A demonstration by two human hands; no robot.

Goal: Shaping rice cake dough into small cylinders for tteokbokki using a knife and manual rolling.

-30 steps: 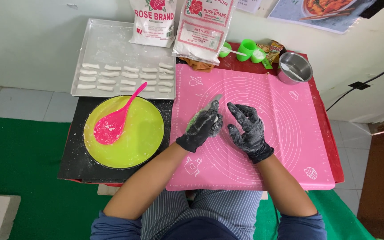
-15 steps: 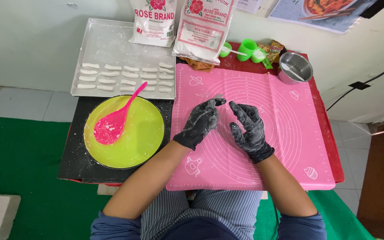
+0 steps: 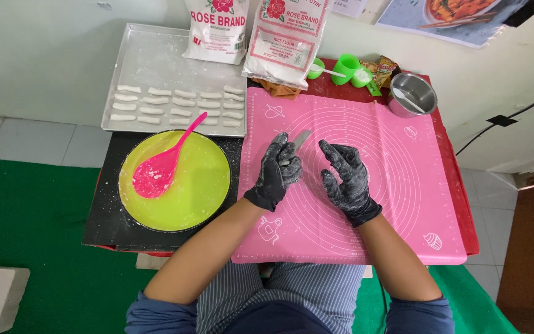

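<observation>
Pink mat (image 3: 378, 185): left hand (image 3: 277, 170) grips knife (image 3: 299, 139).

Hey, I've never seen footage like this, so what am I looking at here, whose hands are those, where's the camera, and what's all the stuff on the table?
This is a view from a camera worn on a person's head, looking down at their own two hands in black gloves dusted with flour. The left hand is closed around a small knife; the right hand is open and holds nothing. Both hover over a pink mat. To the left sits a green plate with a pink spoon on it. Behind it, a metal tray holds rows of white dough pieces. At the back stand two flour bags, green cups and a steel bowl.
</observation>
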